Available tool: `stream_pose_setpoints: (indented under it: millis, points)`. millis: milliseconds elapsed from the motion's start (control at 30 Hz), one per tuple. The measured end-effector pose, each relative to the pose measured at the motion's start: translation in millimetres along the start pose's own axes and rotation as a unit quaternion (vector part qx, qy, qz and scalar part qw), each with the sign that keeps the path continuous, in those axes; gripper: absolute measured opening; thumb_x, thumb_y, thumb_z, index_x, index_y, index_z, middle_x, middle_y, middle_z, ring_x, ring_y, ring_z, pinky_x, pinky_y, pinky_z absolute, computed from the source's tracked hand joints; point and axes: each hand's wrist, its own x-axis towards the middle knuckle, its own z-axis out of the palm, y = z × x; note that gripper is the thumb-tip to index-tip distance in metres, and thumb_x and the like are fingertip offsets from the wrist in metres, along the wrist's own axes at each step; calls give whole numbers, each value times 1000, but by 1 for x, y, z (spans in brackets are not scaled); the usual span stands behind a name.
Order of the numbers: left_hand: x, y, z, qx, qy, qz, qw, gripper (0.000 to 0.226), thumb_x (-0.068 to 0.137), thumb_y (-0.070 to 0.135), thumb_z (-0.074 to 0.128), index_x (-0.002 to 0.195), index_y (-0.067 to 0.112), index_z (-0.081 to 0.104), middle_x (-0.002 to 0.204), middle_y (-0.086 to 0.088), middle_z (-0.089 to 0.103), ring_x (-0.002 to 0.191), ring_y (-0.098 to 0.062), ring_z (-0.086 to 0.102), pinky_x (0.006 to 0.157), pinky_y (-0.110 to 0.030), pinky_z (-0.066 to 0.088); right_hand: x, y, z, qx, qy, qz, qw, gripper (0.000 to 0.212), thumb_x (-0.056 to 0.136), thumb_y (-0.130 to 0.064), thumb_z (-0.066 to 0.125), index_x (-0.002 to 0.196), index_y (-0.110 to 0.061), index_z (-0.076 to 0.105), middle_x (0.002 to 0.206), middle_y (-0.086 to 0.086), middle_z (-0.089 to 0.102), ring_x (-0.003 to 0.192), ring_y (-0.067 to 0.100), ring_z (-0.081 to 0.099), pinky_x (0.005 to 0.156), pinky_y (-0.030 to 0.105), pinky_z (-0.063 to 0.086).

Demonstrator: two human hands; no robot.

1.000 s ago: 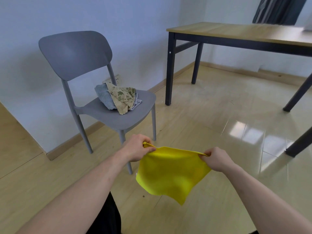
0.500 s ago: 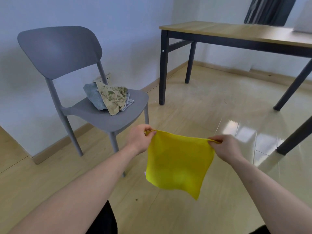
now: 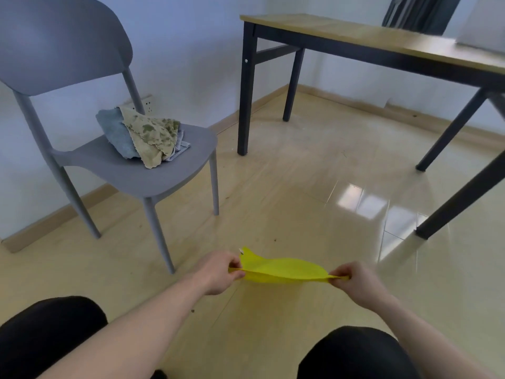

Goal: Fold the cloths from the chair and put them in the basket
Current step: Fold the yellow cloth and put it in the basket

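A yellow cloth [image 3: 284, 270] is stretched almost flat and edge-on between my hands, low over the floor. My left hand [image 3: 218, 273] pinches its left corner and my right hand [image 3: 355, 281] pinches its right corner. On the seat of the grey chair [image 3: 153, 173] at the left lies a heap of cloths: a blue-grey cloth [image 3: 116, 134], a beige cloth with green blotches [image 3: 153, 138] on top, and a pale one under them. No basket is in view.
A wooden table with black legs [image 3: 355, 36] stands at the back right; its legs reach the floor at right. My two knees in black [image 3: 52, 329] frame the bottom. A wall socket [image 3: 147, 102] sits behind the chair. The glossy floor lies between.
Both hands have dropped lower and nearer to me. The yellow cloth, which hung down as a sheet, now lies nearly horizontal with its far edge lifted. The view has tilted down; my knees show.
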Motion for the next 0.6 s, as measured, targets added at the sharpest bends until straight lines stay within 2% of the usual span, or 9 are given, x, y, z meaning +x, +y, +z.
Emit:
stream_pose_setpoints:
  millis: [100, 200, 267, 333, 467, 600]
  points:
    - [-6, -14, 48, 55, -66, 2, 996, 27, 93, 49, 64, 102, 25, 71, 102, 5, 73, 96, -20, 66, 80, -32, 52, -3, 36, 46, 6, -58, 43, 997, 3, 88, -26, 78, 86, -26, 78, 73, -8, 66, 68, 6, 56, 60, 18, 42]
    - [-10, -27, 82, 79, -120, -4, 990, 23, 94, 46, 62, 105, 27, 70, 107, 5, 72, 99, -19, 65, 76, -30, 45, -6, 70, 91, 21, -93, 82, 992, 6, 88, -23, 77, 90, -28, 78, 88, -5, 71, 80, 4, 61, 71, 18, 47]
    - [-8, -35, 99, 83, -146, -18, 986, 21, 94, 44, 61, 106, 28, 70, 108, 7, 71, 100, -18, 64, 80, -31, 48, -7, 85, 113, 14, -107, 87, 990, 9, 90, -21, 74, 93, -29, 78, 93, -8, 70, 79, -2, 58, 66, 9, 41]
    - [-4, -40, 111, 81, -162, -29, 983, 19, 94, 43, 61, 105, 29, 69, 106, 9, 71, 99, -17, 64, 82, -33, 51, -6, 95, 128, 9, -106, 88, 990, 11, 92, -21, 72, 96, -30, 77, 95, -9, 69, 79, -3, 55, 64, 7, 39]
    - [12, -50, 128, 83, -157, -45, 983, 15, 94, 41, 59, 101, 30, 67, 104, 9, 72, 97, -20, 65, 82, -37, 54, 6, 107, 139, 8, -94, 80, 992, 14, 94, -23, 70, 98, -35, 77, 95, -14, 68, 85, 1, 59, 80, 21, 43]
    - [36, -54, 137, 81, -112, -38, 990, 17, 98, 40, 57, 108, 31, 66, 113, 8, 70, 105, -20, 64, 81, -33, 49, 34, 110, 142, 25, -76, 80, 994, 12, 93, -22, 70, 99, -29, 77, 93, -12, 71, 88, 10, 64, 78, 26, 46]
